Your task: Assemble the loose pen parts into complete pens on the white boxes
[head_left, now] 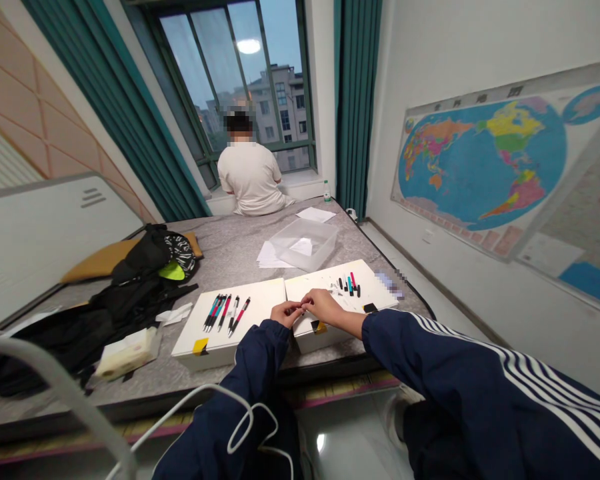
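My left hand (287,313) and my right hand (322,307) meet over the gap between two white boxes, fingertips pinched together on something too small to make out. On the left white box (190,331) lie several assembled pens (225,313) in a row, with blue, red, black and white barrels. The right white box (300,283) bears loose pen parts (350,283) in blue, red and black, with small white and clear pieces near my right hand.
Behind the boxes a clear plastic bin (305,245) stands on white papers (271,257). A tissue pack (127,353) and a black bag (150,267) lie at the left. A person (250,173) sits by the window. A white cable (220,388) hangs in front.
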{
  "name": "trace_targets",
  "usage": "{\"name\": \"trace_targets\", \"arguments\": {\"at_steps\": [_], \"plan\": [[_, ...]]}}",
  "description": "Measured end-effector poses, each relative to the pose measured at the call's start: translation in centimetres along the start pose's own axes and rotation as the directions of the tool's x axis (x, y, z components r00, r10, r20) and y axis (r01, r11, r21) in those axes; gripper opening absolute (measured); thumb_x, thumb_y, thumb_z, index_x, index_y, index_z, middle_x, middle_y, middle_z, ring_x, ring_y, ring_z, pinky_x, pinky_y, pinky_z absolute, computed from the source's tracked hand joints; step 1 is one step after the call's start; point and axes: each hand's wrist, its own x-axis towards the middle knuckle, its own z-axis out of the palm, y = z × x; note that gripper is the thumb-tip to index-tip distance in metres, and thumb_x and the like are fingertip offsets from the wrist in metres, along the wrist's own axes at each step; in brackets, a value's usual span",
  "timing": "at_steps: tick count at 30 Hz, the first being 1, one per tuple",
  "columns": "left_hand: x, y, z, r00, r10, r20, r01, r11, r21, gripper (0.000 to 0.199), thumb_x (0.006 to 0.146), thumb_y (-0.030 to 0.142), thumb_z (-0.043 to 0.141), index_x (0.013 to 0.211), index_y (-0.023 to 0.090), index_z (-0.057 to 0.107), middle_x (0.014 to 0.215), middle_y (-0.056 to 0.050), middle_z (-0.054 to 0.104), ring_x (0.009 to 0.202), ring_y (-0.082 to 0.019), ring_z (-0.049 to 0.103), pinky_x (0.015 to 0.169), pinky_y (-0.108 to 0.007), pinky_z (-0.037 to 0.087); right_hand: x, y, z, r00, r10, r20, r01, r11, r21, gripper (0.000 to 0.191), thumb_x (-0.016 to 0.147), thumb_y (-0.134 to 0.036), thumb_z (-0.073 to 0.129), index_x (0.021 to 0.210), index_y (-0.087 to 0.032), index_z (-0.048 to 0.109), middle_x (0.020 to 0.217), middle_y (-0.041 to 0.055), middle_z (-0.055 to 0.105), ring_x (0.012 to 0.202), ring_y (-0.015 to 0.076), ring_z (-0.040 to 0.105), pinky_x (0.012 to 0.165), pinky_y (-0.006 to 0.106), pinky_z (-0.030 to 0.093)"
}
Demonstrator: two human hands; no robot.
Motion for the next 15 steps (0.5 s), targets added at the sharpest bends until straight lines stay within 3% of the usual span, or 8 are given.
{"name": "trace_targets", "arguments": {"at_steps": [4,7,12,15], "plan": [[0.1,-0.6,0.1,0.999,-0.041,-0.016,0.041,0.999,-0.019,0.031,0.067,0.042,0.073,0.085,0.016,0.076,0.074,-0.008,0.073,0.056,-0.015,0.058,0.053,-0.026,0.042,0.1,0.5,-0.1,0.999,-0.020,-0.045,0.021,1.000,0.010,0.027,0.078,-0.019,0.065,0.104,-0.014,0.070,0.093,0.0081,0.070,0.083,0.0171,0.062,0.077,0.024,0.042],[0.2,-0.8,0.1,0.996,-0.081,-0.044,0.079,0.996,-0.042,0.032,0.067,0.040,0.073,0.088,0.015,0.076,0.077,-0.009,0.074,0.055,-0.015,0.057,0.051,-0.027,0.041,0.4,1.8,-1.8,0.998,-0.024,-0.057,0.020,0.997,-0.069,0.023,0.080,-0.019,0.063,0.100,-0.013,0.069,0.095,0.0091,0.070,0.086,0.0180,0.061,0.079,0.025,0.041],[0.3,-0.4,0.0,0.990,-0.112,-0.088,0.104,0.991,-0.088,0.032,0.066,0.037,0.074,0.087,0.013,0.076,0.079,-0.012,0.074,0.060,-0.017,0.062,0.051,-0.027,0.043,0.3,6.1,-5.9,0.977,0.184,-0.108,-0.206,0.943,-0.262,0.020,0.084,-0.016,0.052,0.095,-0.013,0.069,0.097,0.0110,0.069,0.091,0.0188,0.060,0.081,0.024,0.039],[0.3,-0.4,0.0,0.988,-0.120,-0.093,0.111,0.990,-0.092,0.033,0.066,0.038,0.074,0.087,0.012,0.076,0.078,-0.012,0.074,0.062,-0.018,0.063,0.050,-0.027,0.044,-0.3,8.1,-7.1,0.951,0.295,-0.089,-0.307,0.882,-0.357,0.022,0.082,-0.015,0.051,0.092,-0.014,0.070,0.097,0.0125,0.069,0.090,0.0201,0.061,0.078,0.024,0.039]]}}
